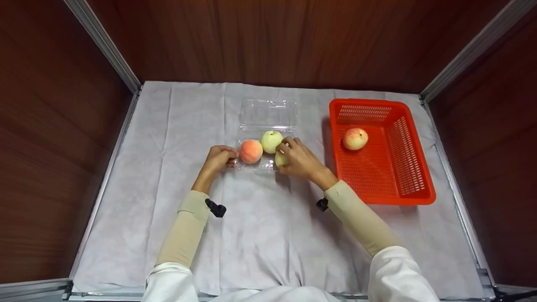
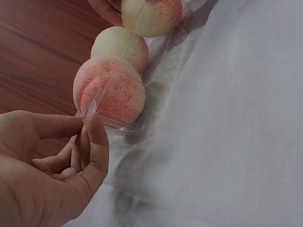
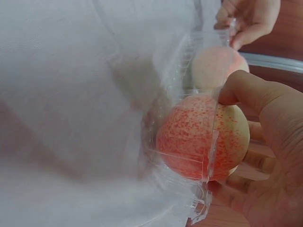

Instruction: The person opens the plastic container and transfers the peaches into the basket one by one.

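The peach (image 1: 280,159) in the right hand (image 1: 301,159) sits at the near right corner of a clear plastic box, behind its front wall and bulging above the rim. Thumb on the near side and fingers curled round the far side, that hand has a snug hold on it; whether the fruit rests on the bottom, I cannot tell from here.

The box lies long side across the person, its lid (image 1: 268,114) folded back on the far side. Over at the opposite end, the left hand (image 1: 220,158) pinches the plastic edge, with no fruit in its fingers. A pink peach (image 1: 251,151) is just beside it, in the box, and a pale peach (image 1: 272,141) lies between that and the held one, a little farther back. Off to the right, nearer the right hand, a red basket (image 1: 373,172) holds a single speckled peach (image 1: 355,139).
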`<state>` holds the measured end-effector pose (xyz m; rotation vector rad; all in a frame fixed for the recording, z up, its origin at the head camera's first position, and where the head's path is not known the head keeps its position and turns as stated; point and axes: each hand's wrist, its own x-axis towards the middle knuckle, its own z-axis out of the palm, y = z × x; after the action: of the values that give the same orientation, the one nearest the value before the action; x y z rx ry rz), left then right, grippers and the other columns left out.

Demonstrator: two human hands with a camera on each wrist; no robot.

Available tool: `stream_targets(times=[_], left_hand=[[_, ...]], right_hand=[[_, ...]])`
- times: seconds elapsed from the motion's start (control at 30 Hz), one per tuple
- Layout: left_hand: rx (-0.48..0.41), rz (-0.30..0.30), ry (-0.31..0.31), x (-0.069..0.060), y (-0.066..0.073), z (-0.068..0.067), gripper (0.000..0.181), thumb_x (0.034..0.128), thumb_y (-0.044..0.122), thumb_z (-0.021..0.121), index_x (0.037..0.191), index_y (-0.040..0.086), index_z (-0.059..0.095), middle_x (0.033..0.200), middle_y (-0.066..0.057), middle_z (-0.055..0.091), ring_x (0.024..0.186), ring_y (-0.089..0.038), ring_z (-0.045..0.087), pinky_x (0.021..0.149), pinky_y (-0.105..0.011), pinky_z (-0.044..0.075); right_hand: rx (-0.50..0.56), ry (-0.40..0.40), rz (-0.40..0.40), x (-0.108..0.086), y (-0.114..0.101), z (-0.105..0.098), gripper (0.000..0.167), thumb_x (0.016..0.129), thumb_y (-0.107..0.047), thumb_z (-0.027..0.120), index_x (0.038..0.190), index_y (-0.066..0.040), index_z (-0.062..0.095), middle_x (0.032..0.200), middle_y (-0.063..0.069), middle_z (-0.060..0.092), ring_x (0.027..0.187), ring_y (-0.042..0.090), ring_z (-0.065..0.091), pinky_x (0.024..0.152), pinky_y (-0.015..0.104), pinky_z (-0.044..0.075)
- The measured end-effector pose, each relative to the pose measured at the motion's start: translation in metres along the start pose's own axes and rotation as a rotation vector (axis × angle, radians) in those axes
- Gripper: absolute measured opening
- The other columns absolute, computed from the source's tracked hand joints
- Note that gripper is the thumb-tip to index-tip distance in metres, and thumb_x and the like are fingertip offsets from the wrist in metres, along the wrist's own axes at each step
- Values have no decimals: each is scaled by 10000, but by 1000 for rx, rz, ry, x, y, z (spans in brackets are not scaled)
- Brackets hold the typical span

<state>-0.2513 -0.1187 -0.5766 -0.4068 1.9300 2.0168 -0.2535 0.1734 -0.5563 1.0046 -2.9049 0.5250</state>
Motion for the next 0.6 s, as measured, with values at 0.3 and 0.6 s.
stream_targets(times=[0.3,0.6], left_hand=[[10,-4,17,0,1,2,122,961,-36,628,1062,-74,685,720,5,643,582,-70,611,562,-196,578],[13,-6,12,0,1,1,167,963,-35,629,1104,-107,683,723,3,646,585,-70,613,567,-194,582]], right_hand=[[-13,-6,-22,1,1,0,532,806,-247,877,1252,-37,677,1332,202,593,1172,399,573,986,481,579],[-18,-16,-31,2,2,-2,574,791,-259,899,1269,-34,675,1354,207,597,1215,389,576,1046,483,562]])
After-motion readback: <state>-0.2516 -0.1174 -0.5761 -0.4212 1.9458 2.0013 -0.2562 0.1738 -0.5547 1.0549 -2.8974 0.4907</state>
